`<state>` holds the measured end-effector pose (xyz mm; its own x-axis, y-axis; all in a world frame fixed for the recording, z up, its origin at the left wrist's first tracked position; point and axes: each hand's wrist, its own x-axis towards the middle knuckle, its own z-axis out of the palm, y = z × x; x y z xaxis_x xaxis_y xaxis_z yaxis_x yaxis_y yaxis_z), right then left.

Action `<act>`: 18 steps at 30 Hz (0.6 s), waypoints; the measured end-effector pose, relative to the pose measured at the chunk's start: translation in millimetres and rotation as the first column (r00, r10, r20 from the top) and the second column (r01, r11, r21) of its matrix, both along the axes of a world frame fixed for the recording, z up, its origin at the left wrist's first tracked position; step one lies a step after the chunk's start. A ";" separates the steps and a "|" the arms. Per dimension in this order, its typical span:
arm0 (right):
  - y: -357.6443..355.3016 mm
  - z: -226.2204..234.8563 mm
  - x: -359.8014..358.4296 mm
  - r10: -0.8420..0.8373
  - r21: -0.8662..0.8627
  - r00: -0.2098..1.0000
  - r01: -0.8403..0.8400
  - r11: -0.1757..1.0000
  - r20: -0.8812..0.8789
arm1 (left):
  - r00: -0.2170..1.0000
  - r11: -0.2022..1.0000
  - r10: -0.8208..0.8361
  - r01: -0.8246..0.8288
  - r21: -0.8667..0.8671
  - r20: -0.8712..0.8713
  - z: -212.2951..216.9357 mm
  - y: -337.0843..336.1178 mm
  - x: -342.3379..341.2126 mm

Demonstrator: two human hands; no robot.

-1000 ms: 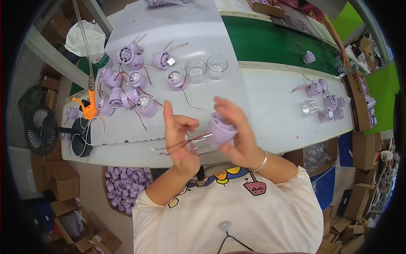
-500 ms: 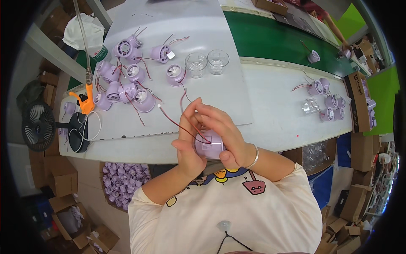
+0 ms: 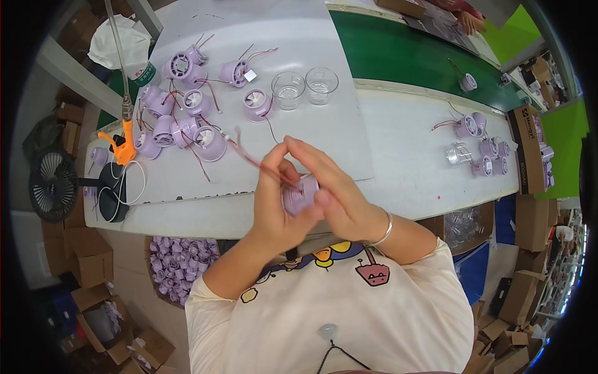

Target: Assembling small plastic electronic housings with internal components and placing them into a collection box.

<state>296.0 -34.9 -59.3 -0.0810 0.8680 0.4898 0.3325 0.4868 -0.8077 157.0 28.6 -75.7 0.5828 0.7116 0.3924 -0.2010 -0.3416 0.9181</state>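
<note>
Between my two hands, close to the table's front edge, is a small lilac plastic housing (image 3: 300, 196) with red and black wires coming out of its face. My left hand (image 3: 272, 196) wraps its left side. My right hand (image 3: 339, 196) closes over it from the right, thumb across the front, fingertips meeting the left hand's. The wires trail up and left and look blurred. Beyond my hands stands a lilac fan unit (image 3: 256, 105) with white blades, beside two clear cups (image 3: 288, 90). To the left lies a group of similar lilac fan units (image 3: 209, 143) with loose wires.
An orange air gun (image 3: 124, 147) hangs at left beside a black desk fan (image 3: 56, 185). More lilac units (image 3: 483, 166) and a cardboard box (image 3: 522, 149) are at right. Behind runs a green belt (image 3: 398, 53), with another person's hand (image 3: 468, 23) beyond it. A bin of lilac parts (image 3: 180, 265) sits below.
My hands have closed further around the housing and lifted slightly away from me, turning it. Its wires swung. The other person's hand has moved left, away from the units on the belt.
</note>
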 end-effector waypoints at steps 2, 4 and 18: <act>-1.4 -2.8 -0.4 0.009 -0.097 0.981 -0.029 0.995 -0.193 | 0.991 0.968 -0.103 0.120 -0.222 0.087 2.5 4.1 4.0; -3.4 -1.8 -1.1 -0.004 -0.219 0.891 -0.107 0.970 -0.454 | 0.987 0.738 -0.108 0.159 -0.656 0.118 6.9 10.0 1.9; 8.5 12.0 11.7 -0.107 -0.119 0.994 0.103 0.988 -0.028 | 0.984 0.561 0.116 0.045 -0.827 0.132 8.8 13.3 4.8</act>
